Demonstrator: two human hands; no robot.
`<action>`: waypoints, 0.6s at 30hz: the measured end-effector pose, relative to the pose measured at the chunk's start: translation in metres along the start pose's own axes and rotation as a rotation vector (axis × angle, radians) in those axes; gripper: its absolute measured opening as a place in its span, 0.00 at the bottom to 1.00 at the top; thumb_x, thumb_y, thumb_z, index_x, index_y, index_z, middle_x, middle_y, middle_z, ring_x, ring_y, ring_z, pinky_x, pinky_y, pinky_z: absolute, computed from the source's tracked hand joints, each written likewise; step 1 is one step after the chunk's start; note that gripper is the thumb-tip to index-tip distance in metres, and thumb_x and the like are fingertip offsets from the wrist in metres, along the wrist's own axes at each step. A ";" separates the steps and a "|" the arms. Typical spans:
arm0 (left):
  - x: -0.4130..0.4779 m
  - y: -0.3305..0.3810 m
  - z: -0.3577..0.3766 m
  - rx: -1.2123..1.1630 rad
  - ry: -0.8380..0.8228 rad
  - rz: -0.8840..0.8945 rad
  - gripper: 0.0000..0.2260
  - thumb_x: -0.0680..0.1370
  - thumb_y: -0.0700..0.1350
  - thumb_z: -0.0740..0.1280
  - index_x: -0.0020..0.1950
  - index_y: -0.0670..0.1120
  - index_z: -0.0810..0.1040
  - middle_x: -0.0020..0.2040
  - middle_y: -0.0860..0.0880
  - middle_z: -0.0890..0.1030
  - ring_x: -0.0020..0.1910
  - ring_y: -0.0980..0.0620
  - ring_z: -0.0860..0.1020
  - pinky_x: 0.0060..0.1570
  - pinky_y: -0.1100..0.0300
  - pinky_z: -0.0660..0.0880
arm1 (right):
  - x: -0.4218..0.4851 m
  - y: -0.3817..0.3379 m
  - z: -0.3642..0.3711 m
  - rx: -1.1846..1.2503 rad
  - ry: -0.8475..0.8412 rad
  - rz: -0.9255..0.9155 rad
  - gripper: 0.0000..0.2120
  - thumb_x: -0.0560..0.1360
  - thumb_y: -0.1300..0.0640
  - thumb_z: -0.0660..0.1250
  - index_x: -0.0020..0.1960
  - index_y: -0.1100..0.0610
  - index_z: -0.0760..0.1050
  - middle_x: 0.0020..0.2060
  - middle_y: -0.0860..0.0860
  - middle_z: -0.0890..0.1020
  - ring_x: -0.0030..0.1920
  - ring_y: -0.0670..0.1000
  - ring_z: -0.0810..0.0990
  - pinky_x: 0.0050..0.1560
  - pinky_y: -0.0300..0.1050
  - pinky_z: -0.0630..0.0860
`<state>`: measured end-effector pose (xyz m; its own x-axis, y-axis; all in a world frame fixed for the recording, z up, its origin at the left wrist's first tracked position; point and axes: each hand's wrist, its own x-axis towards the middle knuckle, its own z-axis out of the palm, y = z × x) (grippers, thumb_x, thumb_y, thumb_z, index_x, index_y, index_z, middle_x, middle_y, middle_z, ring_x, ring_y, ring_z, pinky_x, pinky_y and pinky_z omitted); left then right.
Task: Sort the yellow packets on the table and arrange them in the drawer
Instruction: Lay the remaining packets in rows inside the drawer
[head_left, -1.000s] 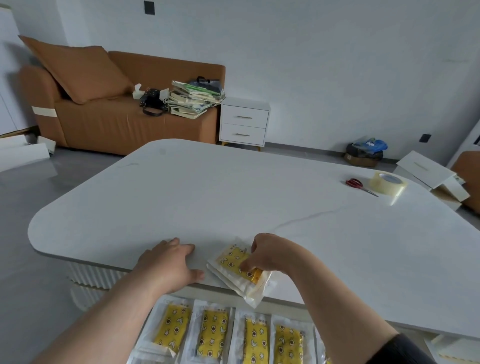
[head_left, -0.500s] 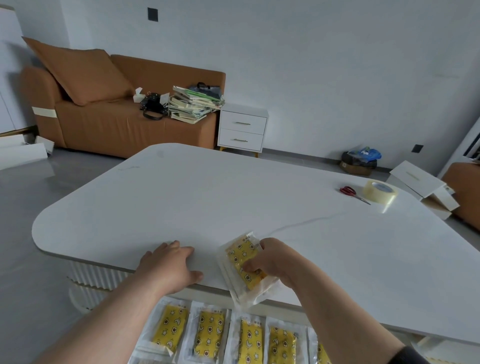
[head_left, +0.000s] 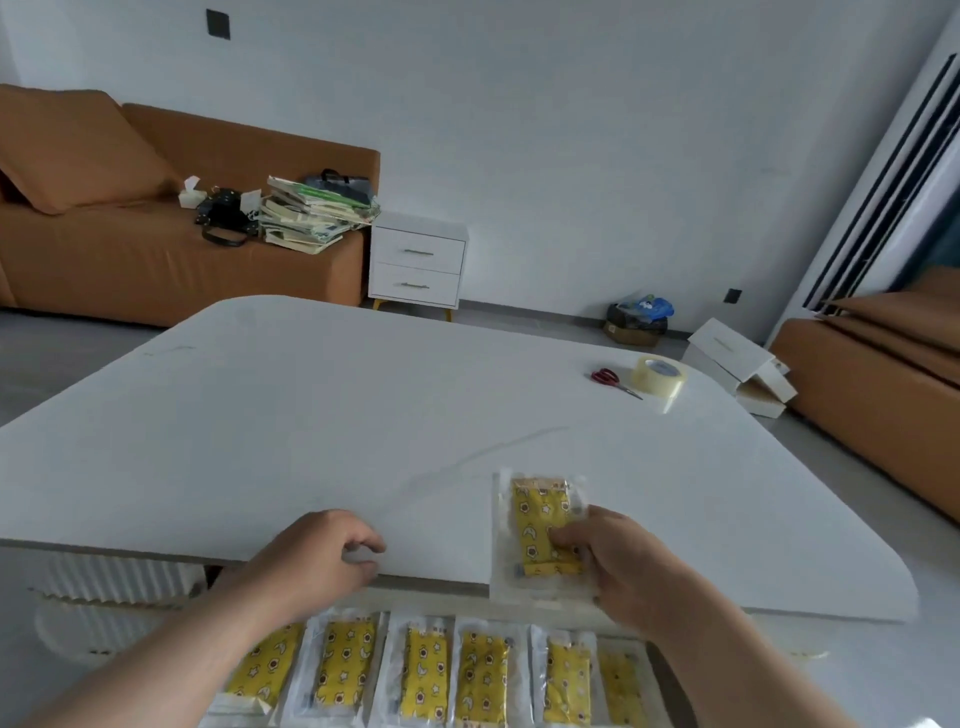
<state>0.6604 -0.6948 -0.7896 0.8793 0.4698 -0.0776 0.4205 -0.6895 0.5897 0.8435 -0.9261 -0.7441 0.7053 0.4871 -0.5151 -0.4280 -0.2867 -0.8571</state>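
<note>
My right hand (head_left: 621, 564) grips a yellow packet (head_left: 537, 514) in a clear wrapper, held upright over the near edge of the white table (head_left: 363, 415); more wrapper layers show under it. My left hand (head_left: 317, 558) rests on the table's near edge with curled fingers and holds nothing. Below the table edge, the open drawer (head_left: 667, 675) holds a row of several yellow packets (head_left: 423, 670) lying side by side. My left forearm covers part of the leftmost packet.
Red-handled scissors (head_left: 613, 380) and a roll of clear tape (head_left: 660, 376) lie at the table's far right. An orange sofa (head_left: 156, 260) with stacked books, a white nightstand (head_left: 418, 265) and white boxes (head_left: 737, 364) on the floor stand beyond.
My right hand has lifted the packet off the table and turned it upright, moving right. My left hand's fingers have curled at the table edge. The view has shifted right.
</note>
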 end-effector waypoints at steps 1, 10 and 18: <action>-0.006 0.009 0.005 -0.028 -0.032 0.016 0.09 0.76 0.49 0.71 0.56 0.58 0.80 0.52 0.60 0.79 0.51 0.64 0.76 0.54 0.65 0.74 | -0.010 0.004 -0.015 0.006 0.018 -0.001 0.11 0.76 0.73 0.63 0.58 0.68 0.74 0.46 0.66 0.85 0.42 0.64 0.86 0.38 0.55 0.83; -0.084 0.073 0.089 -0.118 -0.553 0.045 0.06 0.70 0.57 0.74 0.46 0.61 0.83 0.45 0.62 0.82 0.46 0.67 0.80 0.49 0.69 0.75 | -0.050 0.044 -0.114 -0.083 0.161 0.047 0.10 0.75 0.71 0.67 0.56 0.64 0.78 0.46 0.60 0.87 0.44 0.60 0.87 0.40 0.53 0.83; -0.094 0.072 0.112 -0.300 -0.493 -0.052 0.05 0.70 0.44 0.78 0.42 0.53 0.87 0.43 0.60 0.86 0.45 0.62 0.83 0.50 0.67 0.78 | -0.018 0.075 -0.126 -0.256 0.054 0.182 0.13 0.75 0.72 0.66 0.56 0.61 0.78 0.47 0.60 0.87 0.47 0.61 0.86 0.49 0.59 0.82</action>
<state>0.6326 -0.8502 -0.8299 0.8895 0.1369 -0.4359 0.4476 -0.4524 0.7713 0.8698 -1.0607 -0.7997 0.6622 0.3660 -0.6539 -0.3986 -0.5668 -0.7210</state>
